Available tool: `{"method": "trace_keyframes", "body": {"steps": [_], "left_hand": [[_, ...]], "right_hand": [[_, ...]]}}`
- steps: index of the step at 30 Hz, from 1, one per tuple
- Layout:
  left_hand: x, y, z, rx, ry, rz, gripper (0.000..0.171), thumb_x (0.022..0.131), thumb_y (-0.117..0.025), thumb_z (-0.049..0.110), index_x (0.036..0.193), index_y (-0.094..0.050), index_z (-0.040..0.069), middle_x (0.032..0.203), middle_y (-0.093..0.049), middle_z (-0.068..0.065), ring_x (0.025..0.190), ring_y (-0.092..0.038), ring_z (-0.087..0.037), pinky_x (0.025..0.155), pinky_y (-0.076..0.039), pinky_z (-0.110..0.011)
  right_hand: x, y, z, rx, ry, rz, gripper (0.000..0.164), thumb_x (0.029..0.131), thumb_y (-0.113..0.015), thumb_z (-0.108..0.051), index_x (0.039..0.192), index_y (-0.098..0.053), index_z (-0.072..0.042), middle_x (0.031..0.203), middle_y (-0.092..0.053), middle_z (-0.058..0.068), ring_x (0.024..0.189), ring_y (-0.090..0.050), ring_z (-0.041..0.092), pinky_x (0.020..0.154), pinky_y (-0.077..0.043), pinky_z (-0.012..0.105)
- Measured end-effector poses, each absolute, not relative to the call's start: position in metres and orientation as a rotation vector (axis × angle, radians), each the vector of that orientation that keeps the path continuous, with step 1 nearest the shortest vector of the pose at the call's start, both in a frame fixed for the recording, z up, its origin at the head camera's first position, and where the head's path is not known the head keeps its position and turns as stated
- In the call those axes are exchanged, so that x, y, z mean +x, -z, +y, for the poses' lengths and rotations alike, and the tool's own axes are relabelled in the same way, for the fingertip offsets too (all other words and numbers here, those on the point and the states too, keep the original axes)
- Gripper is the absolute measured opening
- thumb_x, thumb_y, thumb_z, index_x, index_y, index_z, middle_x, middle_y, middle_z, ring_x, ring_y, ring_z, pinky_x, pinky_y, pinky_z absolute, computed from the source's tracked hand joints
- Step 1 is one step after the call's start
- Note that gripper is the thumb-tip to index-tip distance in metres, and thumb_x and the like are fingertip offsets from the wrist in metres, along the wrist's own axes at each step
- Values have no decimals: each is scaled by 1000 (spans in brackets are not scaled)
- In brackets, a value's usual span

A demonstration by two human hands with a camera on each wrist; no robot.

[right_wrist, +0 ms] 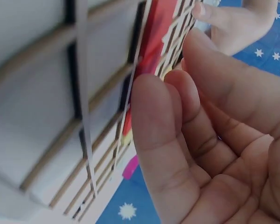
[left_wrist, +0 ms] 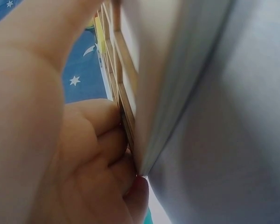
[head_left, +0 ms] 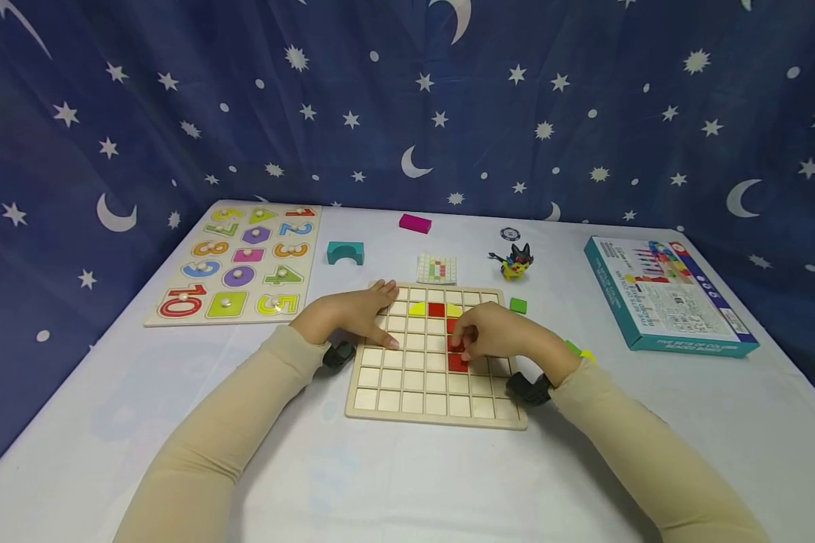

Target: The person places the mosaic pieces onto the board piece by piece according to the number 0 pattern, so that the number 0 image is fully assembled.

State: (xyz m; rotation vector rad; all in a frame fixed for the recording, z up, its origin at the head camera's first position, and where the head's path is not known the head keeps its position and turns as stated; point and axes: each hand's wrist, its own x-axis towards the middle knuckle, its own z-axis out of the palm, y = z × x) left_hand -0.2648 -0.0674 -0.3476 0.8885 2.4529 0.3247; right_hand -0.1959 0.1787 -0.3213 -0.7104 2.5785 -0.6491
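At least 3 red tiles (head_left: pixel 458 363) line up on the grid board (head_left: pixel 413 401), running from far edge toward near edge. The right hand (head_left: pixel 492 332) is nearer, bent fingertips over them, thumb apart; the left hand (head_left: pixel 353 313) spreads at the left edge.

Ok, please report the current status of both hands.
Left hand rests on pale wooden grid board; right hand at red square tiles, contact unclear; no obstruction seen.
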Motion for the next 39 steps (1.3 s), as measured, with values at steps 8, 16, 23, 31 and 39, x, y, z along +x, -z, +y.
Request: {"method": "trace_keyframes", "body": {"steps": [8, 16, 23, 31, 39], "left_hand": [[-262, 344, -66, 879, -338, 2449, 107, 75, -71, 49, 147, -8, 1, 155, 1, -11, 143, 4, -27, 116, -6, -41], [-264, 347, -66, 876, -341, 2439, 107, 75, -71, 49, 147, -7, 2, 155, 3, -10, 142, 6, -27, 116, -5, -41], [-267, 353, -67, 903, -365, 2439, 110, 74, -70, 51, 147, -6, 0, 155, 4, -12, 142, 7, -28, 116, -4, -42], [-268, 353, -68, 913, -358, 2444, 109, 74, -70, 51, 147, -7, 0, 155, 3, -12, 142, 6, -28, 116, -6, -43], [-266, 351, -67, 917, -343, 2449, 107, 75, -70, 50, 147, -8, -1, 155, 2, -13, 142, 5, -28, 116, -6, -43]], "right_hand": [[-196, 314, 203, -688, 634, 2585, 11, 76, -71, -2, 85, -66, -6, 74, -59, -2, 70, -51, 11, 62, -44, 23], [-195, 315, 239, -602, 676, 2572, 15, 75, -68, 3, 87, -66, -5, 82, -63, 1, 75, -55, 13, 68, -48, 26], [-197, 315, 271, -520, 738, 2587, 15, 76, -68, 0, 91, -67, -2, 85, -65, 4, 77, -56, 14, 66, -49, 28], [-198, 314, 298, -436, 786, 2594, 18, 77, -70, -3, 94, -66, 2, 87, -65, 7, 79, -56, 15, 69, -49, 28], [-196, 318, 320, -329, 712, 2595, 20, 75, -70, -3, 95, -67, -1, 88, -65, 4, 79, -54, 16, 71, -47, 29]]}}
